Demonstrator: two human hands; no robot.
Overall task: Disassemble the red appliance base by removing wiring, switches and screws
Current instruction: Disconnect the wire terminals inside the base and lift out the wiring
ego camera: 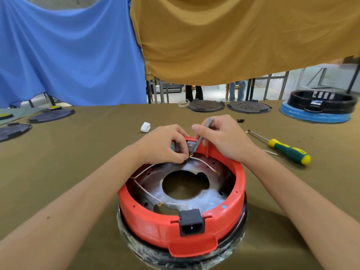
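The red appliance base (236, 193) sits upside down in front of me on a black body wrapped in plastic. White wires (144, 190) run inside it to a black power socket (191, 221) at the near rim. At the far rim sits a grey switch block (191, 146). My left hand (165, 146) pinches a wire end with its brass terminal beside that block. My right hand (222, 139) grips a thin grey tool (204, 131), whose tip points down at the terminal.
A green and yellow screwdriver (286, 150) lies on the olive cloth at the right, a white wad (145, 127) behind the base. Black round plates (205, 106) and a black and blue base (319, 109) stand at the back; more plates (50, 115) at the left.
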